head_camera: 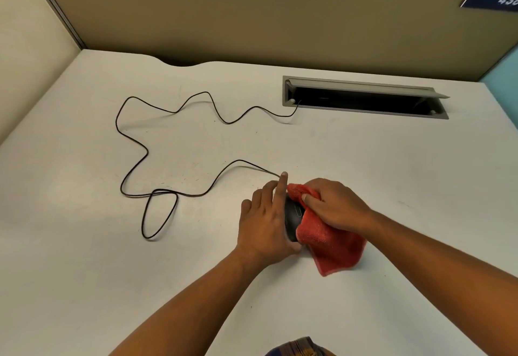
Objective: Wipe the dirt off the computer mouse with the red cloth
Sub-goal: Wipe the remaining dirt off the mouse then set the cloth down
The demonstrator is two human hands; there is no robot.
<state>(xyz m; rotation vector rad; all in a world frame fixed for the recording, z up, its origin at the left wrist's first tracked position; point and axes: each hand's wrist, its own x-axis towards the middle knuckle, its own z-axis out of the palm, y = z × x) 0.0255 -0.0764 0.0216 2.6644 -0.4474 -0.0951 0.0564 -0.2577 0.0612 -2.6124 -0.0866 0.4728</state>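
A black computer mouse (293,219) lies on the white desk (364,159), only a strip of its top showing between my hands. My left hand (265,221) holds the mouse from its left side, thumb curled at the near end and index finger stretched out past the front. My right hand (335,205) grips the red cloth (326,239) and presses it onto the right side of the mouse. The cloth's loose corner trails onto the desk toward me.
The mouse's black cable (145,156) snakes in loops across the left half of the desk and runs into an open grey cable slot (364,97) at the back. A tan partition wall (252,13) bounds the desk behind.
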